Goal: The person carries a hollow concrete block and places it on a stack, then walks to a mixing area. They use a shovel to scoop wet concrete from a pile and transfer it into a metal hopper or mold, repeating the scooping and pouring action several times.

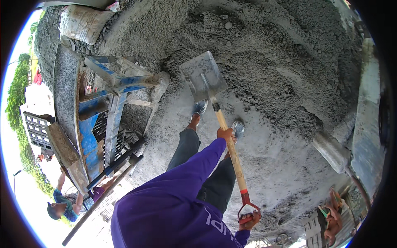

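My left hand (225, 134), in a purple sleeve, grips the wooden shaft of a shovel (230, 144) about halfway along. My right hand (249, 219) is closed around the red D-shaped handle at its end. The grey metal blade (203, 76), coated with cement dust, is held just above the edge of a large pile of grey sand-and-gravel mix (264, 53). My two feet (199, 108) stand just behind the blade on dusty ground.
A blue metal frame machine (108, 107) with long dark levers stands at the left. A filled sack (82, 22) lies at the top left. Another dusty tool (331, 152) lies at the right. One person (62, 204) is at the lower left, another (332, 215) at the lower right.
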The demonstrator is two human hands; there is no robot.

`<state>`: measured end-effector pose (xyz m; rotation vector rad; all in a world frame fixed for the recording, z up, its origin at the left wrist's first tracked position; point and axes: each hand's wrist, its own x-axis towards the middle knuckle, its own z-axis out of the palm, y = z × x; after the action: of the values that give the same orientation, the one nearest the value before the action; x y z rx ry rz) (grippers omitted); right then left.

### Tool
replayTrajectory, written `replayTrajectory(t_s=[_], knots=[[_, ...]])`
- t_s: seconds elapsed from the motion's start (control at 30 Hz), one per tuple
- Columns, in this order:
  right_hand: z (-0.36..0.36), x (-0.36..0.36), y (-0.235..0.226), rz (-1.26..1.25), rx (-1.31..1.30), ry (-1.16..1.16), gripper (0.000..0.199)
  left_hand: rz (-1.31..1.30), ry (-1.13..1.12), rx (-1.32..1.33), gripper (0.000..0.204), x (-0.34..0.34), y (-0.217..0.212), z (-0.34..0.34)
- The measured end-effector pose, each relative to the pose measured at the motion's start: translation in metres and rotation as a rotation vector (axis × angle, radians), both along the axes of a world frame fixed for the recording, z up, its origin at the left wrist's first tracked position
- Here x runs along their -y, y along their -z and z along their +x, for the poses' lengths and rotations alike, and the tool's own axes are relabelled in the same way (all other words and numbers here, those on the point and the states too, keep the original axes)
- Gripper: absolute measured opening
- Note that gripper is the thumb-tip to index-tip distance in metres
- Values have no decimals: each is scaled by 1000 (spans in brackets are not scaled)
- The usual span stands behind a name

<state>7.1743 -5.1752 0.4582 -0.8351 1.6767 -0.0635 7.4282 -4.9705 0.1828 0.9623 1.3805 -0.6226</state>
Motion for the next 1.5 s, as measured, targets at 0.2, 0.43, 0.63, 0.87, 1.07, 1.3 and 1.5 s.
replayTrajectory(t_s=[0.2, 0.43, 0.63, 0.87, 1.07, 1.3, 1.5], knots=[[68, -16, 1, -187, -105, -200, 12, -218, -328, -68, 21, -13, 67, -16], [223, -153, 139, -80, 48, -325, 8, -95, -210, 145, 14, -201, 186, 144], [129, -160, 173, 69, 153, -210, 9, 100, -88, 128, 16, -203, 166, 96], [47, -48, 147, 198, 5, -74, 16, 218, 89, 159, 24, -121, 99, 45], [-26, 6, 103, 359, -60, 67, 10, 247, 292, 409, 34, -26, -7, 42], [26, 28, 17, -26, 68, -114, 9, -149, -186, 87, 17, -2, 18, 17], [122, -4, 23, -218, -26, -338, 9, -287, -315, -90, 14, -34, 81, 35]])
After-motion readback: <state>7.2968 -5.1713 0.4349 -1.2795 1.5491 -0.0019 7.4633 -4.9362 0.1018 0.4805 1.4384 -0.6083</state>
